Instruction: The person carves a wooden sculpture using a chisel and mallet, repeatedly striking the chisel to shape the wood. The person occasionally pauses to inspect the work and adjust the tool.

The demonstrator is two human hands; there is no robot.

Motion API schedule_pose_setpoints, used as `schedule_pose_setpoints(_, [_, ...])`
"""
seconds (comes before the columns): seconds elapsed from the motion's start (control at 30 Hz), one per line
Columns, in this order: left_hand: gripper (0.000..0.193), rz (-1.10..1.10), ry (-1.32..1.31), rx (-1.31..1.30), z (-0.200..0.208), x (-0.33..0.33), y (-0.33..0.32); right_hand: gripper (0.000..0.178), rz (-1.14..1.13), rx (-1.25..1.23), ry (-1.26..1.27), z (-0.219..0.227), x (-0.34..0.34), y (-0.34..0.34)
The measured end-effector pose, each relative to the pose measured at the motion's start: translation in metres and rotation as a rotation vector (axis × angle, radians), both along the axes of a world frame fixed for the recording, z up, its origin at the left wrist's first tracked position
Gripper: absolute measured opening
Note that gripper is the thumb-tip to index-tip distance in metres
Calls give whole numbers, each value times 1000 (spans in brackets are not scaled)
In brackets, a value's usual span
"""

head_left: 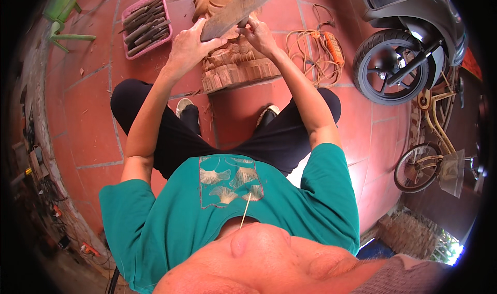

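My left hand (189,46) grips the near end of a flat, paddle-like piece of wood (239,9), fingers and thumb around its edge. The wood slants up toward the far right. Beside it my right hand (257,35) has its fingers curled closed under the wood, near a short dark part; what they hold is mostly hidden. Below both hands lies a large carved block of light brown wood (240,75), with a rough, fluted near end and smooth curved folds farther away. My feet are on either side of its near end.
Left of the carving, a pink plastic basket (127,39) holds several carving tools (147,25). At right are a coiled orange cable (297,48), an orange power strip (334,48), a motorbike (396,61) and a small bicycle (419,164). A green chair (59,4) stands far left.
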State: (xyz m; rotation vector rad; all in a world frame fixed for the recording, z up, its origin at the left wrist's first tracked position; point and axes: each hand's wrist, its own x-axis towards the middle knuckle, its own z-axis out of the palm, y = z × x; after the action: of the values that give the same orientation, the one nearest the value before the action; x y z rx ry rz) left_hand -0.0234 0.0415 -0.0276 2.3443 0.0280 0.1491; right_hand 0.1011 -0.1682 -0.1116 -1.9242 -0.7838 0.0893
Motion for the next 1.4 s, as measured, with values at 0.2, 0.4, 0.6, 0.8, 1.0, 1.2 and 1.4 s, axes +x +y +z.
schedule_pose_setpoints(0.2, [71, -46, 141, 81, 2, 4, -1, 19, -14, -211, 1, 2, 3, -2])
schedule_pose_setpoints(0.4, [74, 5, -48, -81, -8, 4, -5, 18, -21, -42, 50, 4, -3, 1])
schedule_pose_setpoints(0.6, [72, -43, 73, 138, 0, 6, 2, 16, -16, -80, 50, -1, 3, 2])
schedule_pose_setpoints(0.8, [67, -111, 95, -7, 8, 3, 1, 17, -44, -302, 57, -2, 11, -10])
schedule_pose_setpoints(1.0, [62, -69, -91, -123, 14, -2, -8, 22, 10, -87, 120, -25, 19, -23])
schedule_pose_setpoints(1.2, [62, -5, -162, 28, -29, 9, -5, 32, 160, -1, 279, -15, 16, -9])
schedule_pose_setpoints(1.4, [66, 10, -130, -213, -4, 13, -10, 43, 172, 23, 311, -34, 39, -30])
